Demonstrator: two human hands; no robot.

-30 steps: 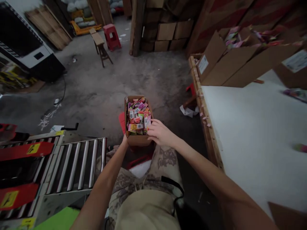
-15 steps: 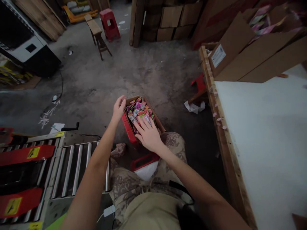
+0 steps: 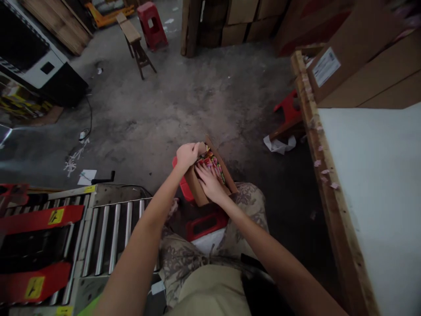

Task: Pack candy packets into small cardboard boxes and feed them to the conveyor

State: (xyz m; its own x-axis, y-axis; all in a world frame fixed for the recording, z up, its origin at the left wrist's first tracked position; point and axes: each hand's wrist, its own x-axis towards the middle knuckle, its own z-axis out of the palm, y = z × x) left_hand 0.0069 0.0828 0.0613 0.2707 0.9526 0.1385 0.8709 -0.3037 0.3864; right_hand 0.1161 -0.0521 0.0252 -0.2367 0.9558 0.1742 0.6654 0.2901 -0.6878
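Observation:
A small cardboard box (image 3: 196,193) full of colourful packets (image 3: 214,161) sits tilted on a red stool (image 3: 204,224) in front of my knees. My left hand (image 3: 187,154) grips the box's far left edge. My right hand (image 3: 209,182) lies flat on the packets inside, fingers spread, pressing on them.
A roller conveyor (image 3: 108,237) with red guards stands at the lower left. A white-topped table with a wooden edge (image 3: 324,193) runs along the right, with big cardboard boxes (image 3: 358,66) at its far end. Stools (image 3: 151,22), a wooden bench (image 3: 135,41) and crumpled paper (image 3: 279,145) are on the concrete floor.
The box has tipped up on its left side. My left hand moved from under the near end to the far left edge. My right hand went from the rim onto the packets.

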